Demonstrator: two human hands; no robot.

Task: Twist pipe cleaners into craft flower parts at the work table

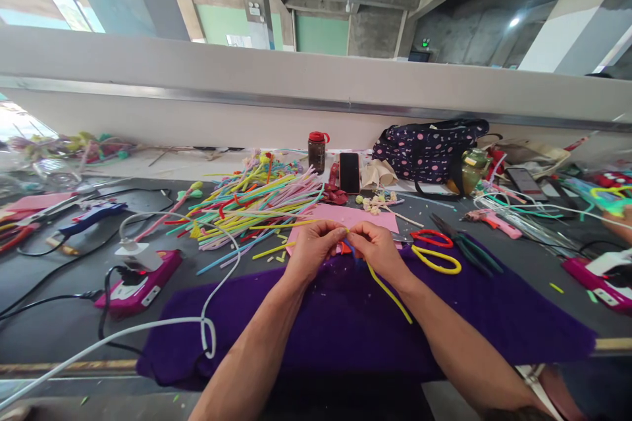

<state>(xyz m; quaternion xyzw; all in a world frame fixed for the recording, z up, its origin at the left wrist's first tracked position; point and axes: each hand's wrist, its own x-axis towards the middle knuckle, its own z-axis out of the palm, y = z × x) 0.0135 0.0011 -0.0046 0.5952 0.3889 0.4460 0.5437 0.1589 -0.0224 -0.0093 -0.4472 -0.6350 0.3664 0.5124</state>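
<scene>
Fingertips of my left hand and my right hand meet, pinching a yellow pipe cleaner between them. Its loose end hangs down past my right palm. A short blue pipe cleaner and a bit of orange also show between the hands, partly hidden by fingers. Both hands are over a purple cloth at the table's front edge. Behind them lies a pink sheet. Right of my right hand are scissors with one red and one yellow handle, and dark green pliers.
A heap of coloured pipe cleaners lies back left. Behind stand a red-capped bottle, a phone and a dotted bag. A power strip with cables sits left; a pink glue gun lies right. Another person's hand shows far right.
</scene>
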